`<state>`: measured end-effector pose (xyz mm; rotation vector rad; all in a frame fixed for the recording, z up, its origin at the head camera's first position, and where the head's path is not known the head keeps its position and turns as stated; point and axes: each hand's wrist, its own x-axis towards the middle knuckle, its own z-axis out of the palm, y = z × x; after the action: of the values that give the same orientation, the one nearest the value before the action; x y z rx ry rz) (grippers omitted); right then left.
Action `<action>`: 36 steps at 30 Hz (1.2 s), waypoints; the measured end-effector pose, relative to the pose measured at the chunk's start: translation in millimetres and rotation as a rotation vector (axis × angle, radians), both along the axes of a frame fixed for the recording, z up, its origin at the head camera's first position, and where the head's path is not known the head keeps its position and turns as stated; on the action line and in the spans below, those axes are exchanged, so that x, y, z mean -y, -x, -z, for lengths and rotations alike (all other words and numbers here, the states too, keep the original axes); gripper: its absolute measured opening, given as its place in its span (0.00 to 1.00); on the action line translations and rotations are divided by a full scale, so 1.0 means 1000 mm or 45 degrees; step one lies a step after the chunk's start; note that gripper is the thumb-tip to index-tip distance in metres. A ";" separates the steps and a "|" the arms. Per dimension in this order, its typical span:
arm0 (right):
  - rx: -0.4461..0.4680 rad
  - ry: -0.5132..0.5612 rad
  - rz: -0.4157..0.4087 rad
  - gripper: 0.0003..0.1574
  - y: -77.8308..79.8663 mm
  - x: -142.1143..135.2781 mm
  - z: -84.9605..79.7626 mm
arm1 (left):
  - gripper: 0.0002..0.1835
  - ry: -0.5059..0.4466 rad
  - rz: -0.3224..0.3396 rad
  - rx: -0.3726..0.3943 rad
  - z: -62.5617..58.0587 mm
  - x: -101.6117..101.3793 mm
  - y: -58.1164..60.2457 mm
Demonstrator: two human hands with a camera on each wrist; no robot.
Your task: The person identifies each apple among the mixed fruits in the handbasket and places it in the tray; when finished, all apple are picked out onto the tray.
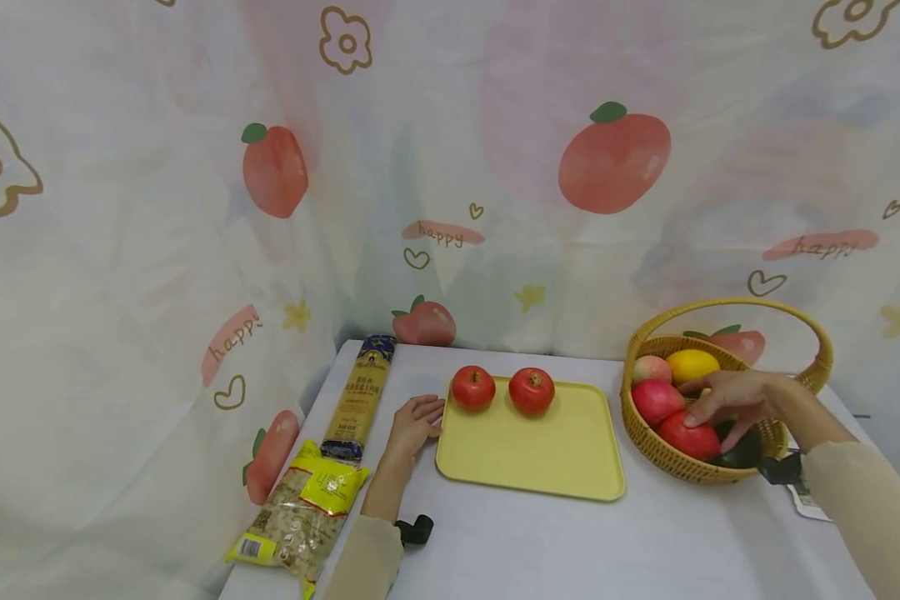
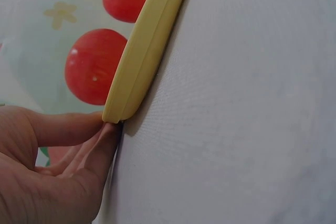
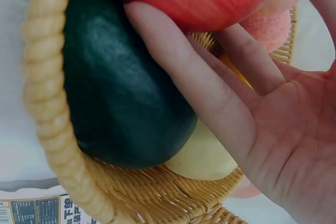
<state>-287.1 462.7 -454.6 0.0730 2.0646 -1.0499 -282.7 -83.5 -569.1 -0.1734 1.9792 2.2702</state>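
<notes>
The right hand is inside the wicker basket, with its fingers spread around a red fruit and touching it. I cannot tell whether they pinch this fruit, because some fingertips are hidden. In the right wrist view, one finger lies along the lower side of the red fruit, against the dark green fruit, and the palm stands apart from both.

The left hand is nearly closed: it pinches the near corner of the yellow tray, with the thumb on the rim and the fingers against its underside.

Just beyond the red fruit, on the side away from the right wrist, is a pinkish-red fruit. Behind the right hand's fingertips are a pale peach and a yellow fruit. Under the right wrist, outside the basket, a printed card is partly visible.

On the tray, two crowned fruits stand near the left hand's fingers. On this hand's outer side lies a gold packet, and beside the left forearm a yellow-and-clear bag.
</notes>
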 end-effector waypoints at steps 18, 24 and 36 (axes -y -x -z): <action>0.005 0.171 0.010 0.60 -0.011 -0.017 -0.008 | 0.37 -0.021 0.011 0.013 0.001 -0.001 0.000; -0.028 0.289 -0.019 0.60 -0.017 -0.023 -0.015 | 0.38 -0.015 0.016 0.007 -0.003 0.000 -0.001; -0.300 0.579 -0.228 0.51 -0.032 -0.028 -0.020 | 0.36 -0.012 -0.014 0.046 -0.003 -0.001 0.000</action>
<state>-255.1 490.7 -434.7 -0.4769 1.9376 -1.4386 -283.1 -82.6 -566.3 -0.2228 1.9549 2.2661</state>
